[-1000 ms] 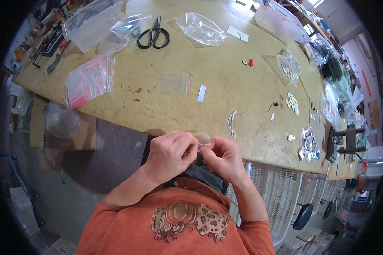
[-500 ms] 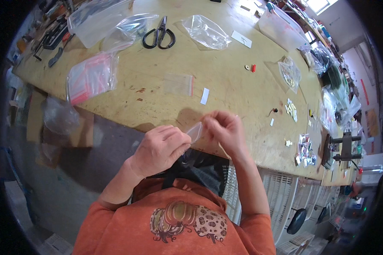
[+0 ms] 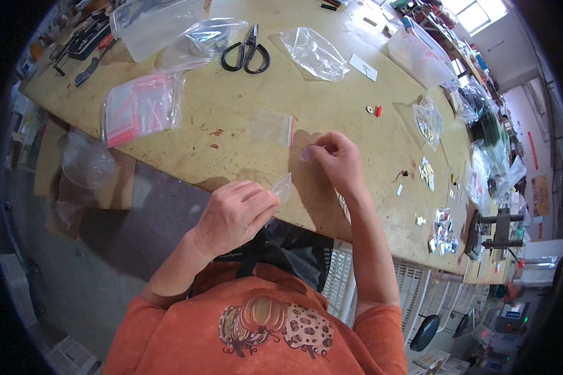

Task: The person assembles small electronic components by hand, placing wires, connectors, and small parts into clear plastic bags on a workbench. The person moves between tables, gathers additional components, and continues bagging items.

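Note:
My left hand (image 3: 234,212) is closed on a small clear plastic bag (image 3: 283,187), held up over the table's front edge. Farther forward, my right hand (image 3: 338,161) pinches a small white paper slip (image 3: 306,152) between thumb and fingertips, low over the tabletop. The fingers partly cover the slip. A flat clear zip bag (image 3: 272,129) with a red strip along one end lies just beyond and left of the right hand. To the left is a stack of clear zip bags (image 3: 141,107) with red edges.
Black-handled scissors (image 3: 247,56) lie at the back, beside a crumpled clear bag (image 3: 316,55) and a white card (image 3: 363,67). Plastic bins (image 3: 422,56) stand at the far corners. Small pale pieces (image 3: 426,174) and shiny packets (image 3: 443,231) are on the right, near a metal clamp (image 3: 502,228).
My right hand has moved forward, away from the bag in my left hand, and has taken hold of the white slip from the table. My left hand keeps its grip.

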The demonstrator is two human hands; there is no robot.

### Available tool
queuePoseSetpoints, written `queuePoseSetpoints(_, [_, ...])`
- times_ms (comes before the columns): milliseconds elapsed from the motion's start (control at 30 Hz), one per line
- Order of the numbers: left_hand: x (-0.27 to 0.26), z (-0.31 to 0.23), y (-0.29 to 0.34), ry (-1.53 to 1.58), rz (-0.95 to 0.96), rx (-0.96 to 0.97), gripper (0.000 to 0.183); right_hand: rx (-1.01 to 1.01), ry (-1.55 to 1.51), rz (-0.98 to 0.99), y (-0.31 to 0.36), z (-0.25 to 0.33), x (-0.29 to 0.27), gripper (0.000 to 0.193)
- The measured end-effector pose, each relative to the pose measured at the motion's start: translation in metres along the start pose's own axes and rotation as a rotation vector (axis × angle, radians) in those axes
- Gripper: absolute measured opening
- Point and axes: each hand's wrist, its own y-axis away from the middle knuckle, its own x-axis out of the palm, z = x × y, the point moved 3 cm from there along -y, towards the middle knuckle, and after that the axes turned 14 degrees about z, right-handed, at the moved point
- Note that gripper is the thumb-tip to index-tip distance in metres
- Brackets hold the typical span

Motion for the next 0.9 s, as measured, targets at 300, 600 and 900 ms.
queuePoseSetpoints(300, [0.004,-0.012,-0.011,-0.123,0.028,0.061,0.014,-0.364,0.152,-0.079,0.091,0.082,0.021,0.016])
queuePoseSetpoints(600, [0.012,-0.022,-0.011,-0.131,0.080,0.113,0.015,-0.564,0.648,-0.283,0.108,0.067,0.019,0.024])
queuePoseSetpoints(900, [0.019,-0.027,-0.012,-0.182,0.078,0.146,0.010,-0.547,0.582,-0.113,0.128,0.061,0.022,0.027])
